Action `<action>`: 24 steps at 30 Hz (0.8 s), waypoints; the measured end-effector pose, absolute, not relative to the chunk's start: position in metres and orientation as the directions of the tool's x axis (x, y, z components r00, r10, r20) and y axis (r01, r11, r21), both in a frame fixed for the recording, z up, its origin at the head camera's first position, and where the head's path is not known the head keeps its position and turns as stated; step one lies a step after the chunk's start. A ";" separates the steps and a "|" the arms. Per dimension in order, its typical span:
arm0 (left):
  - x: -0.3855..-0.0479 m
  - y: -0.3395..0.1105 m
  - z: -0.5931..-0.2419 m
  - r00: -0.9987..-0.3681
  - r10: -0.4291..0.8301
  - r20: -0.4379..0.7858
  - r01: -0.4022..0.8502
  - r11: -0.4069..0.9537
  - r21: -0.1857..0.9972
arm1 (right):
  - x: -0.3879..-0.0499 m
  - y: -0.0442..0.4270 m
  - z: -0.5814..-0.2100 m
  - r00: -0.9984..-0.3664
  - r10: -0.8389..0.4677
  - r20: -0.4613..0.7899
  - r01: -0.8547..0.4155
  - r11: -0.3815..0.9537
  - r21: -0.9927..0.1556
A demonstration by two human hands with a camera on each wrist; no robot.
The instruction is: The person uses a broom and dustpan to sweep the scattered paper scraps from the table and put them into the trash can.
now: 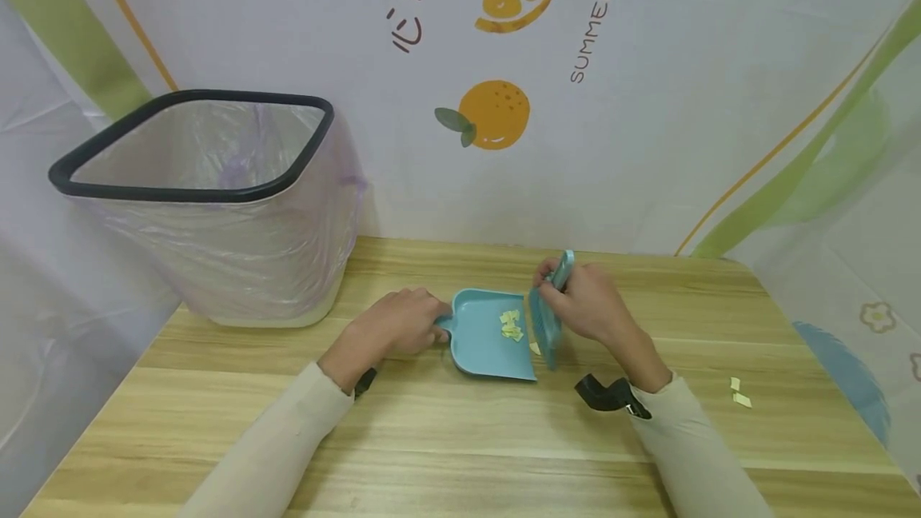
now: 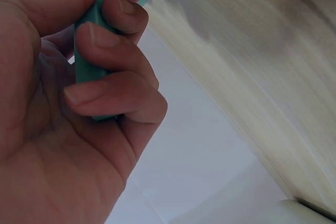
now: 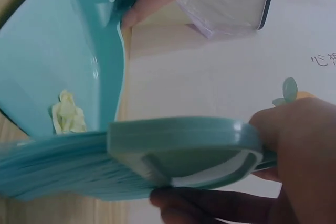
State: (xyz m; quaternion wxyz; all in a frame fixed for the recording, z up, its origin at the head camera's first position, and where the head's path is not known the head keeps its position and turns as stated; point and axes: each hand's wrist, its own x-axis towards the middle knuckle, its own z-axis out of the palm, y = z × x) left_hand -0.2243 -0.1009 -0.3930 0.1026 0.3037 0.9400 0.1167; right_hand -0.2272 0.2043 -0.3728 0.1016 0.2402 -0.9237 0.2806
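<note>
A blue dustpan (image 1: 484, 338) lies on the wooden table with its mouth facing right. My left hand (image 1: 404, 321) grips its handle; in the left wrist view the fingers curl round the green-blue handle (image 2: 90, 69). Small pale yellow paper scraps (image 1: 512, 325) lie in a little heap inside the pan. My right hand (image 1: 592, 300) holds a matching hand brush (image 1: 547, 326), bristles down, at the pan's front edge. One scrap (image 1: 535, 348) sits between the bristles and that edge. The right wrist view shows the brush (image 3: 184, 135) crossing in front of the pan.
A bin (image 1: 237, 262) with a black rim and a clear liner stands at the table's back left. Several more scraps (image 1: 740, 399) lie on the table (image 1: 460, 454) far to the right. A white cloth (image 1: 647, 142) printed with oranges hangs behind.
</note>
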 end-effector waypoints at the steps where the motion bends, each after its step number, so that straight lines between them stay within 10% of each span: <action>1: -0.224 -0.101 -0.393 -0.794 0.595 -0.122 0.547 0.788 0.283 | -0.227 0.203 -0.374 -0.861 -0.383 0.334 -0.505 0.719 -0.477; 24: -0.224 -0.101 -0.393 -0.792 0.599 -0.116 0.548 0.782 0.297 | -0.226 0.198 -0.374 -0.858 -0.320 0.401 -0.496 0.718 -0.489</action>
